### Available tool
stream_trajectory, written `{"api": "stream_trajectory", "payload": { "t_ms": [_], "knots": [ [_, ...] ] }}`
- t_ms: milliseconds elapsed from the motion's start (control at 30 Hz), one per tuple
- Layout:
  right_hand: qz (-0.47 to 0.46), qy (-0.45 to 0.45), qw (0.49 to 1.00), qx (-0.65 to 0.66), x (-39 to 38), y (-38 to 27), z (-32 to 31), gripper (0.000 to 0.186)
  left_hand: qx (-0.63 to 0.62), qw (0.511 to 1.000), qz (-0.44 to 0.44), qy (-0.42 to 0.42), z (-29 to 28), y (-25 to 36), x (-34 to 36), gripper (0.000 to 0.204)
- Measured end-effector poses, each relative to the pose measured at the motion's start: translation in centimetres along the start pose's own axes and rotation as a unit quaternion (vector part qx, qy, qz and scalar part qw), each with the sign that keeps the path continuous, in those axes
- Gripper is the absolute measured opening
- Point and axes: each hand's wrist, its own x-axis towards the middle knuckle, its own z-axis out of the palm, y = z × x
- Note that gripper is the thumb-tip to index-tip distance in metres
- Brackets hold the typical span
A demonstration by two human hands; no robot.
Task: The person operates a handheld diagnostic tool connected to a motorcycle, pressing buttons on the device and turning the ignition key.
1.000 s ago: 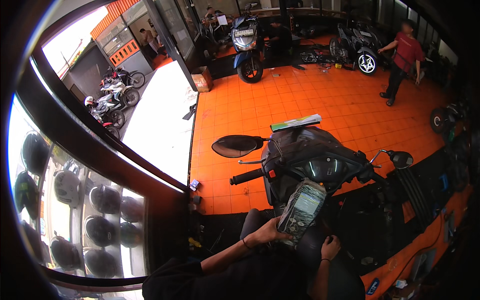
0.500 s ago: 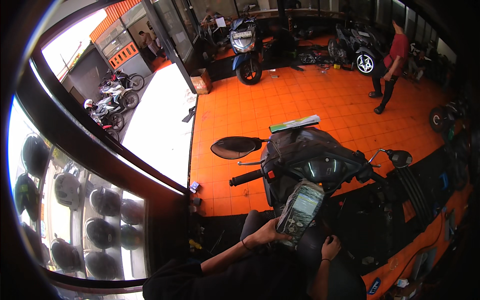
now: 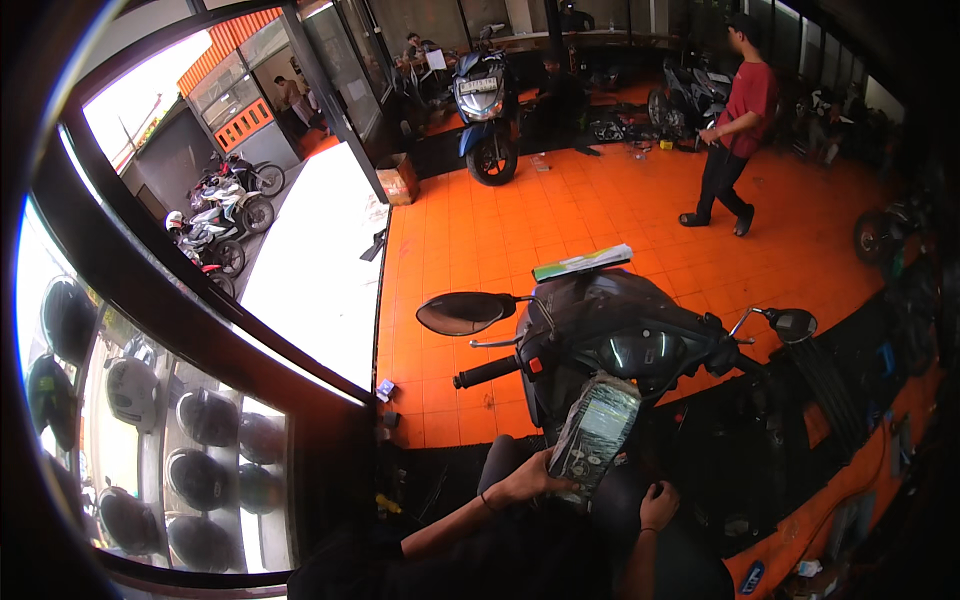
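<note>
My left hand point(image 3: 533, 475) grips the lower end of a handheld device point(image 3: 597, 428) wrapped in clear plastic. The device has a pale screen in its upper part and round buttons below, and it is tilted over my lap. Resting on my right thigh, my right hand point(image 3: 659, 507) has its fingers curled in, and nothing shows in it. Just ahead stands a dark scooter point(image 3: 610, 325) with its handlebar towards me. A mirror point(image 3: 464, 314) and a black grip point(image 3: 487, 373) stick out on its left side. Papers point(image 3: 583, 262) lie on top of its front.
A person in a red shirt point(image 3: 750, 95) walks on the orange tiles beyond the scooter. A blue scooter point(image 3: 487, 110) and a cardboard box point(image 3: 398, 180) stand farther back. Helmets point(image 3: 207, 418) fill a glass case at left. A black mat point(image 3: 720, 450) lies at right.
The person in red has walked leftward across the floor. My view has shifted slightly; the device stays in my left hand, and my right hand remains on my thigh.
</note>
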Motion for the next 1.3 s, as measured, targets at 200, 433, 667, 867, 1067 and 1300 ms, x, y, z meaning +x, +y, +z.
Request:
{"api": "stream_trajectory", "payload": {
  "t_ms": [200, 433, 667, 867, 1067, 1300],
  "knots": [
    [-0.007, 0.037, 0.999, 0.001, -0.3, -1.0, -1.4, 0.029, -0.002, 1.000, 0.001, 0.001, 0.0, 0.8, 0.5, 0.066],
    [-0.014, 0.035, 0.999, -0.001, -0.1, 0.0, -0.4, 0.029, 0.009, 1.000, 0.023, -0.002, -0.2, -0.4, 0.8, 0.066],
    [-0.017, 0.017, 1.000, 0.016, -0.5, -0.9, 0.0, 0.031, 0.010, 1.000, 0.023, 0.001, -0.8, -0.4, 0.1, 0.065],
    [-0.008, 0.079, 0.997, 0.006, -0.5, 1.5, 0.3, 0.031, 0.036, 0.999, -0.033, -0.009, 1.5, 2.2, 1.3, 0.061],
    [-0.050, 0.067, 0.996, -0.005, 1.0, 0.6, 2.8, 0.037, -0.032, 0.999, 0.025, 0.013, 0.4, -0.2, 1.4, 0.056],
    [-0.021, 0.073, 0.997, 0.006, 0.5, 1.1, 1.1, 0.032, 0.080, 0.996, -0.009, 0.023, 1.5, 2.7, 0.4, 0.047]
  ]
}}
